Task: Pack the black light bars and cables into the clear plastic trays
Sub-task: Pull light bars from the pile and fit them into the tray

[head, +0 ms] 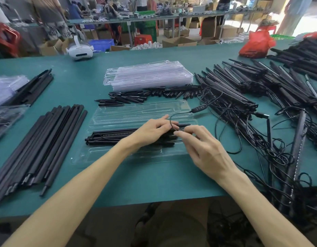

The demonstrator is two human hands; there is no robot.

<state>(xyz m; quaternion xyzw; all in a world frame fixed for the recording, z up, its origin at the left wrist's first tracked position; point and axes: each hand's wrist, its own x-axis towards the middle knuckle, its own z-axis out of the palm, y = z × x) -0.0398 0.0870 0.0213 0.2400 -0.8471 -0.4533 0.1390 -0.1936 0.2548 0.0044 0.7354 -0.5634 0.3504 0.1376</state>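
An open clear plastic tray point(136, 111) lies on the green table in front of me. Black light bars point(111, 137) rest in its near half. My left hand point(154, 130) presses down on the bars and pinches a loop of thin black cable point(173, 116). My right hand point(204, 150) pinches the same cable just right of the left hand. The cable runs up to a small inline controller point(198, 109) at the tray's right edge.
A stack of clear trays point(150, 75) sits behind. Short black spikes point(136, 97) lie between stack and tray. Long black rods point(43, 143) lie left; a tangled heap of bars and cables point(261, 104) fills the right. A white headset point(79, 50) and red bag point(255, 45) sit far back.
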